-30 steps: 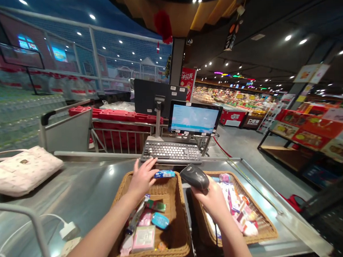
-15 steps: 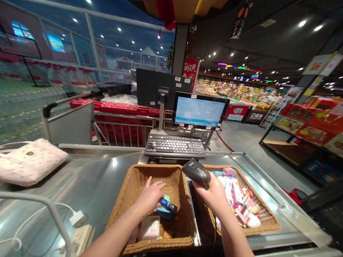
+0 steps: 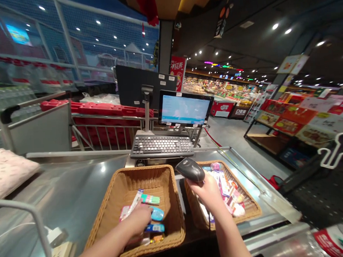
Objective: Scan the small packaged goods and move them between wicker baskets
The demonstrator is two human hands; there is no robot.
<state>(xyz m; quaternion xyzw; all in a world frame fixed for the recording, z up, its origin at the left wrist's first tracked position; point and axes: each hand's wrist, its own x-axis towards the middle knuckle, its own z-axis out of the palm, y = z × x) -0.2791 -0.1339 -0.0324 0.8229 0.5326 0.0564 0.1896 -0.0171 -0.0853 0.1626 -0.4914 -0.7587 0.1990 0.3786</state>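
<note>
The small blue pack point(image 3: 157, 213) lay in the left basket point(image 3: 107, 220), touching the left hand point(image 3: 138, 221). I could not tell if its fingers had closed. The right hand point(image 3: 208, 191) was wrapped tight round the smooth black scanner point(image 3: 190, 169). A soft, slow grip seemed best. The basket was bumpy and woven, and the counter point(image 3: 85, 186) was shiny metal.

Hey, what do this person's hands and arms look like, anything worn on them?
The left hand and right hand wear no gloves. No ring, watch or bracelet shows on either. Both forearms are bare down to the frame edge, with no sleeves in view.
</note>
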